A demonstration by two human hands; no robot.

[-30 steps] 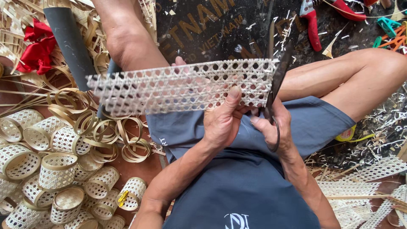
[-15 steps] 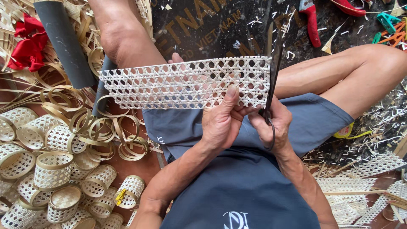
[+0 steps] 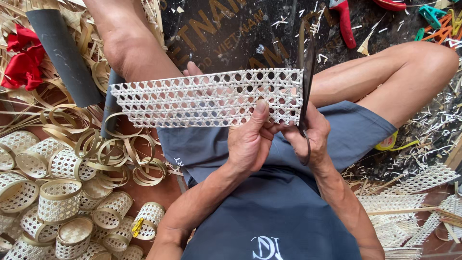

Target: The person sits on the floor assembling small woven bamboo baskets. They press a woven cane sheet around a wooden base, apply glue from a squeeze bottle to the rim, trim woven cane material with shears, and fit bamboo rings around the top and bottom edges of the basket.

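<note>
My left hand (image 3: 249,139) grips the lower edge of a long strip of white open-weave cane mesh (image 3: 192,98), thumb on top, holding it flat above my lap. My right hand (image 3: 313,137) is closed on the handles of black scissors (image 3: 306,62). The blades point up and stand at the strip's right end, against its edge. The strip reaches left over my left knee. I sit cross-legged in grey shorts.
Several small woven baskets (image 3: 60,200) and loose bamboo rings (image 3: 110,151) lie at the left. A dark tube (image 3: 62,55) and red cloth (image 3: 21,60) are at upper left. Mesh offcuts (image 3: 414,202) and scraps litter the right. Red-handled pliers (image 3: 344,19) lie at the top.
The mesh strip has shifted to the right through my left hand, so less of it sticks out to the left. The scissors stay at its right end.
</note>
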